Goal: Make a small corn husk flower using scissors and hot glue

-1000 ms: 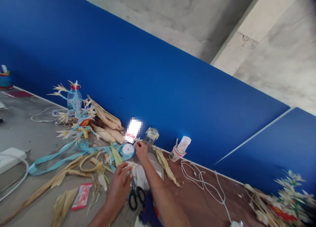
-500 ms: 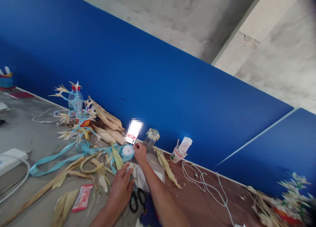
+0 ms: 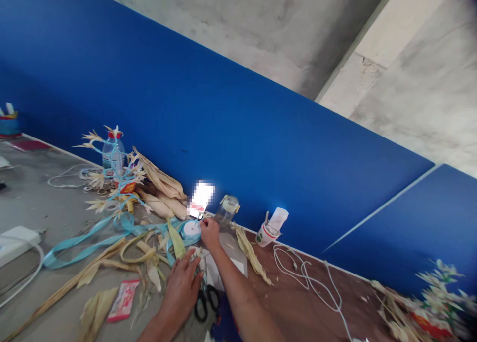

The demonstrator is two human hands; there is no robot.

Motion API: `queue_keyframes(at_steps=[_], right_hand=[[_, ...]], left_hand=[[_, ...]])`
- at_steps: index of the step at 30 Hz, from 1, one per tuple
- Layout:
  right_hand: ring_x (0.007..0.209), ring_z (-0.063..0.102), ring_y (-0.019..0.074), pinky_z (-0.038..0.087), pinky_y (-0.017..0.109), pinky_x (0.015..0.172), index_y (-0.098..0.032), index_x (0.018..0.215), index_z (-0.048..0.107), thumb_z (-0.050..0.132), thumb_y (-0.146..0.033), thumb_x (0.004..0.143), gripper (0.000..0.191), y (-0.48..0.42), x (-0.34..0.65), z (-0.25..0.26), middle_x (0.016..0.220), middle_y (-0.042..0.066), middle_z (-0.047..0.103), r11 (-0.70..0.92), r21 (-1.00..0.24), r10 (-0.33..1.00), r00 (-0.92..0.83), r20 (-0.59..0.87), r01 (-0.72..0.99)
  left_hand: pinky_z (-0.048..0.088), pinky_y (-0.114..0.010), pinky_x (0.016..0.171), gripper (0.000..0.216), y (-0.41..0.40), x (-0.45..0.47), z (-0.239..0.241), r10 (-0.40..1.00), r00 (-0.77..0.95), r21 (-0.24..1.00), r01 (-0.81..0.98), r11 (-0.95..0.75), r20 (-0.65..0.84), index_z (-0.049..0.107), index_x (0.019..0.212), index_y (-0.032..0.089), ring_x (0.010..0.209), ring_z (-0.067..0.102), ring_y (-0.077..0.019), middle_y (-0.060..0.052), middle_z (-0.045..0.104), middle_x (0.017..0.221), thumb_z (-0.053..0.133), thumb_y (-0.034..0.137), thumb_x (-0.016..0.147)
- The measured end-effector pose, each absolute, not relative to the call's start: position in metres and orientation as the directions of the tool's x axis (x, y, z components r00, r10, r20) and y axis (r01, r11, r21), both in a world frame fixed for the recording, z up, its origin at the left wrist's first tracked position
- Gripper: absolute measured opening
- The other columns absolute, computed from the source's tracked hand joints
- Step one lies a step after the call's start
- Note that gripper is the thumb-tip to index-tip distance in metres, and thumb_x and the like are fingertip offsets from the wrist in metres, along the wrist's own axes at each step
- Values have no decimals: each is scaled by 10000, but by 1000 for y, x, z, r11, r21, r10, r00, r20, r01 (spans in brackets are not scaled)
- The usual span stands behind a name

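My left hand (image 3: 182, 280) rests palm down on the table, fingers stretched out beside black-handled scissors (image 3: 201, 306) and a white sheet of paper (image 3: 238, 267). My right hand (image 3: 210, 233) reaches further forward with its fingers pinched together; what they hold, if anything, is too small to make out. Right beside those fingertips is a spool of light blue ribbon (image 3: 191, 229). Just behind them a bright phone screen (image 3: 201, 198) leans near the blue partition. A green-yellow corn husk strip (image 3: 176, 239) lies between the left hand and the spool.
Dried corn husks (image 3: 158, 175) and loose blue ribbon (image 3: 78, 257) cover the left side. Blue-stemmed husk flowers (image 3: 117, 171) stand before a plastic bottle (image 3: 113, 151). A clear jar (image 3: 227, 210), a paper cup (image 3: 265, 235) and white cable (image 3: 313, 280) are along the partition (image 3: 261, 148).
The camera view has shifted slightly, moving the scene a little to the left. Both hands keep nearly the same place and pose.
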State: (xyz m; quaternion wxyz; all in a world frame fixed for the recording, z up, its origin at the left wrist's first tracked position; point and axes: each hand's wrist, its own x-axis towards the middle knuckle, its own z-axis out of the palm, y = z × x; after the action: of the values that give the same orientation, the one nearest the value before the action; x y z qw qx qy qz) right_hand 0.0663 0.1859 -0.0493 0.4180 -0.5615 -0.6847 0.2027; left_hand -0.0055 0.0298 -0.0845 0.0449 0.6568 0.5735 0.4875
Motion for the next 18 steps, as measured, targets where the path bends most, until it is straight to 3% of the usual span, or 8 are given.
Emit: queue_keyframes(at_steps=[5,9,15,18], right_hand=[[622,528,154,413,239,626,-199,527,534,548,-233,668,146,184,68,-48,558,-21,545,264,-799,950,-3,312,540],[591,544,141,429,229,583,-183,647,603,580,-241,641,62,177,71,-43,622,-11,584,220,-854,963,33,266,471],[432,511,107,416,225,430,-150,999,604,502,-247,700,330,140,92,-32,723,14,615,136,-924,985,55,166,359],[476,527,110,438,226,480,-163,922,630,523,-225,685,267,111,111,-24,698,12,621,142,-934,986,37,163,329]], left_hand=[[454,-501,908,281,30,-6,-84,796,-143,625,704,-336,589,626,1030,218,1108,547,-304,-142,578,1220,516,208,772],[465,-483,895,278,30,-7,-82,791,-147,619,712,-331,593,625,1024,228,1095,555,-295,-132,589,1204,514,212,769],[454,-489,868,256,30,-7,-74,785,-134,614,706,-352,605,634,992,207,1061,561,-301,-150,603,1172,502,215,773],[439,-461,861,195,29,-10,-65,788,-132,617,704,-353,601,648,890,195,994,579,-282,-142,644,1068,481,223,793]])
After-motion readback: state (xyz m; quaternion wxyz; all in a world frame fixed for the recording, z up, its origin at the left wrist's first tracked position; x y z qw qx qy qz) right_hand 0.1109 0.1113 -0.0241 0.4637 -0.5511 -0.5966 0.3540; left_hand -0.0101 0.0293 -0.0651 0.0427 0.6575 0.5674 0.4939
